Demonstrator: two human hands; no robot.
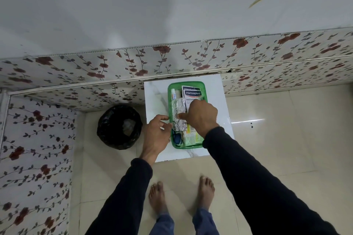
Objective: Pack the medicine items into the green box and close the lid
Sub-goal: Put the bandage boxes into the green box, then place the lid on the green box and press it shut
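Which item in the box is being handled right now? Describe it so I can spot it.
On the white table stands the green box. Down its middle lies the crinkled silver foil strip, pinched by the right hand. It alone is shiny metallic; its neighbours are printed cartons.

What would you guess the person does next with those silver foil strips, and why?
Probably press the foil blister strips flat into the green box. The right hand is already on them and the left hand rests at the box's left rim, yet the strips look crumpled and raised above the other packs, which might block a lid. No lid is visible.
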